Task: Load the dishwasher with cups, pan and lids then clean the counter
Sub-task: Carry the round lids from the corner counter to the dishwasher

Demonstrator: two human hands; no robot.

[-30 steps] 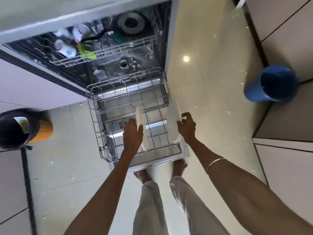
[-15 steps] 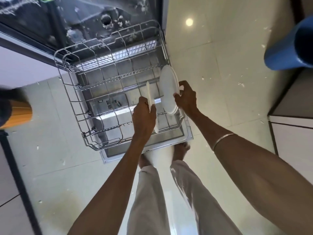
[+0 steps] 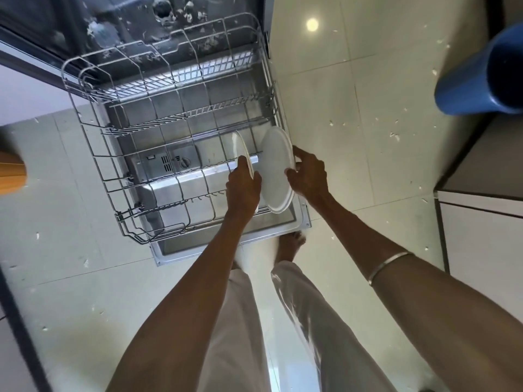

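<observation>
The lower wire rack [image 3: 93, 154] of the dishwasher is pulled out over the open door [image 3: 167, 250]. Two white plates stand on edge at the rack's near right corner. My left hand [image 3: 243, 188] grips the rim of the thinner-looking left plate [image 3: 240, 148], seen nearly edge-on. My right hand [image 3: 308, 174] pinches the right rim of the larger right plate [image 3: 274, 171], whose face is turned toward me. Both plates sit between the rack's tines, a small gap apart.
A blue cup [image 3: 475, 80] stands on the counter [image 3: 486, 165] at the right. An orange-and-dark object [image 3: 11, 174] shows at the left edge. The dark tub [image 3: 127, 26] lies behind the rack. Pale floor tiles [image 3: 353, 137] and my legs [image 3: 240, 321] are below.
The view has dropped and closed in on the rack. Both hands have kept hold of their plates, which now sit lower and more upright in the rack's near right corner.
</observation>
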